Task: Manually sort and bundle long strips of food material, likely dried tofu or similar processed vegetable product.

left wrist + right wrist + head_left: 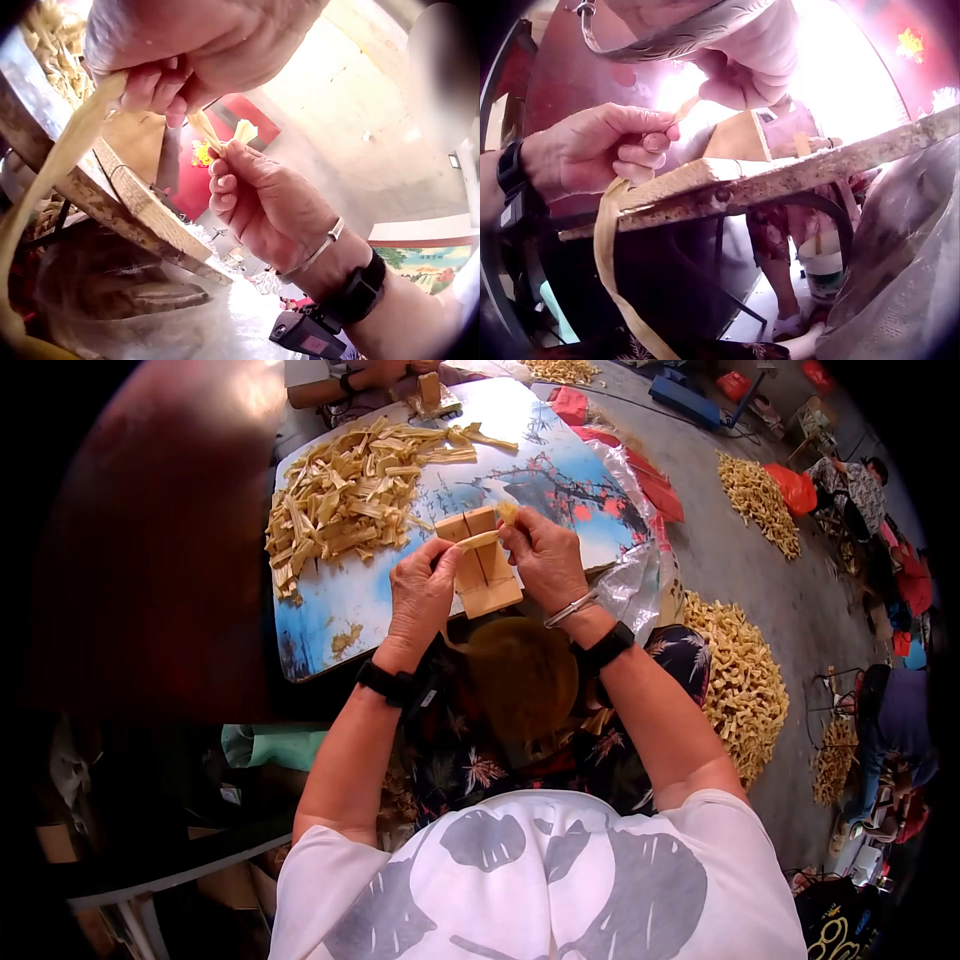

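A pale yellow strip is stretched between the two hands, over a wooden block stand with a slot down its middle. The left hand pinches one part between thumb and fingers; from that hand a long tail of the strip hangs below the table edge. The right hand pinches the other part, and a frayed tip sticks out past its thumb in the left wrist view. Both hands are just above the stand, at the table's near edge.
A heap of yellow strips covers the left of the blue printed table. Clear plastic hangs at its right edge. Piles of knotted pieces lie on the floor at right. Another person's arm is across the table.
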The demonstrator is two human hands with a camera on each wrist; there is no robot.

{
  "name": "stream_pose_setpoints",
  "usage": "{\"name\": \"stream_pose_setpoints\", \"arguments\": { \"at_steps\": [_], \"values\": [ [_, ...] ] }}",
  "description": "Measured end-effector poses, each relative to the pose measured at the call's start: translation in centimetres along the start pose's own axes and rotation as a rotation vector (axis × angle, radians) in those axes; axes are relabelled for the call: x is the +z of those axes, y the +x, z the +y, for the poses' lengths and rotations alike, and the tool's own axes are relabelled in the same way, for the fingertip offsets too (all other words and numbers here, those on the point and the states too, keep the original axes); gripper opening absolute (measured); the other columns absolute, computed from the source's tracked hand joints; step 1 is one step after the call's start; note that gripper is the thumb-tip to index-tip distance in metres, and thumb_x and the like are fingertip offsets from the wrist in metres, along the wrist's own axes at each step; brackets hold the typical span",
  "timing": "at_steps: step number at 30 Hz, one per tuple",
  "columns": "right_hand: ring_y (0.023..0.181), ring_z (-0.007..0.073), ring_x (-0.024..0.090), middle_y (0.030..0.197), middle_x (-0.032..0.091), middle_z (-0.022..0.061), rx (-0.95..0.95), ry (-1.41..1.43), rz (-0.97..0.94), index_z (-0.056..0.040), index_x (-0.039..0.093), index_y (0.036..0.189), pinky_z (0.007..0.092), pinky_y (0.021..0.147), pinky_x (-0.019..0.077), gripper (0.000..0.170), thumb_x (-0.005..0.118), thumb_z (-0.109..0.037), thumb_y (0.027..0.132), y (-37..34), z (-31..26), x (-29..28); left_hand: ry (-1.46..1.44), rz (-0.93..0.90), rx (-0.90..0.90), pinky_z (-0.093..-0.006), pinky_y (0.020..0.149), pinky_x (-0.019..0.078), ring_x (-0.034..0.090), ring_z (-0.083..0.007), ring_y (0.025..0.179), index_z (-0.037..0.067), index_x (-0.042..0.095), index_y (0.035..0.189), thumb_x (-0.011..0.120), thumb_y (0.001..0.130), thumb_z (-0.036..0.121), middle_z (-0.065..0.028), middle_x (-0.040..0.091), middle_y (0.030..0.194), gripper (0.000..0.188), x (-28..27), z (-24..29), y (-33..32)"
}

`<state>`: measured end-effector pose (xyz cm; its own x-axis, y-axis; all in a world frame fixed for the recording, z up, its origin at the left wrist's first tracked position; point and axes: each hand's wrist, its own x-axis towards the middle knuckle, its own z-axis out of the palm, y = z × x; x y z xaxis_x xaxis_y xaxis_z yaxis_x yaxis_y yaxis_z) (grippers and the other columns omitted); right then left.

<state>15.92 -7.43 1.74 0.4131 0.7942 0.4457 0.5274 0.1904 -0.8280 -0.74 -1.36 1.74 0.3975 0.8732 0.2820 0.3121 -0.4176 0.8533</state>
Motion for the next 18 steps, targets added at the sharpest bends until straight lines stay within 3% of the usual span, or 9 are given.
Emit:
{"name": "stream_pose_setpoints", "arguments": {
  "at_steps": [2,7,9,11,12,16,17,18],
  "values": [
    [0.078,0.0408,0.062,0.082,0.064,0.0201,-0.039,-0.065,0.025,-0.0020,0.060,0.089,0.0448,0.066,0.0492,0.013,0.065,-0.014,0.089,0.6,0.7,0.5,-0.005,0.005,-0.010,-0.0246,0.058,0.0419,0.049,-0.0056,0.064,0.001,0.067,0.091,0.063,0.095,0.016,0.0026,0.056,0.067,0.016,0.5,-1.1,1.0],
    [0.081,0.0401,0.063,0.082,0.065,0.0188,-0.125,-0.276,-0.058,-0.0026,0.060,0.087,0.0466,0.070,0.0498,0.011,0.064,-0.012,0.085,0.3,3.4,1.7,-0.029,0.093,-0.073,-0.0236,0.058,0.0421,0.050,-0.0054,0.065,-0.001,0.068,0.092,0.061,0.095,0.014,0.0020,0.057,0.068,0.017,2.0,-3.2,1.3],
    [0.080,0.0399,0.063,0.083,0.065,0.0189,-0.127,-0.309,-0.056,-0.0027,0.060,0.087,0.0467,0.071,0.0500,0.010,0.064,-0.012,0.085,0.1,3.6,1.2,-0.124,0.051,-0.122,-0.0236,0.056,0.0404,0.047,-0.0062,0.061,0.000,0.069,0.092,0.058,0.097,0.015,0.0032,0.054,0.067,0.019,1.3,-3.3,1.3],
    [0.079,0.0391,0.063,0.082,0.065,0.0187,-0.087,-0.279,-0.113,-0.0021,0.060,0.088,0.0457,0.070,0.0498,0.011,0.064,-0.013,0.086,-0.7,2.9,0.0,-0.202,0.022,-0.174,-0.0236,0.055,0.0397,0.046,-0.0070,0.059,0.001,0.069,0.094,0.057,0.098,0.016,0.0039,0.053,0.067,0.020,0.8,-3.3,0.7],
    [0.078,0.0391,0.063,0.082,0.065,0.0186,-0.076,-0.247,-0.140,-0.0020,0.060,0.088,0.0455,0.069,0.0497,0.012,0.064,-0.013,0.086,-1.4,2.4,-0.8,-0.460,-0.094,-0.345,-0.0222,0.058,0.0398,0.047,-0.0075,0.062,0.002,0.068,0.099,0.055,0.099,0.015,0.0037,0.053,0.071,0.019,-0.3,-3.1,0.2],
    [0.073,0.0352,0.064,0.079,0.065,0.0175,-0.002,-0.191,-0.318,-0.0025,0.065,0.096,0.0412,0.066,0.0502,0.020,0.069,-0.019,0.085,-5.6,0.7,-4.0,-0.937,-0.136,-0.358,-0.0225,0.070,0.0429,0.053,-0.0080,0.075,0.001,0.067,0.106,0.059,0.096,0.009,0.0003,0.059,0.078,0.016,-0.8,-0.4,-3.5],
    [0.072,0.0337,0.065,0.078,0.065,0.0171,0.025,-0.191,-0.374,-0.0028,0.066,0.099,0.0403,0.066,0.0505,0.023,0.070,-0.020,0.085,-6.5,0.1,-4.7,-0.888,-0.128,-0.349,-0.0227,0.072,0.0443,0.054,-0.0082,0.076,0.001,0.067,0.106,0.060,0.095,0.008,0.0000,0.061,0.081,0.015,-0.7,-0.1,-4.7],
    [0.070,0.0289,0.064,0.081,0.065,0.0158,0.168,-0.144,-0.431,-0.0039,0.066,0.106,0.0374,0.066,0.0506,0.034,0.074,-0.028,0.083,-7.2,-1.1,-5.2,-0.841,-0.123,-0.339,-0.0229,0.074,0.0457,0.056,-0.0084,0.077,0.000,0.067,0.105,0.061,0.094,0.007,-0.0003,0.063,0.083,0.014,-0.4,0.3,-5.8]
  ]
}}
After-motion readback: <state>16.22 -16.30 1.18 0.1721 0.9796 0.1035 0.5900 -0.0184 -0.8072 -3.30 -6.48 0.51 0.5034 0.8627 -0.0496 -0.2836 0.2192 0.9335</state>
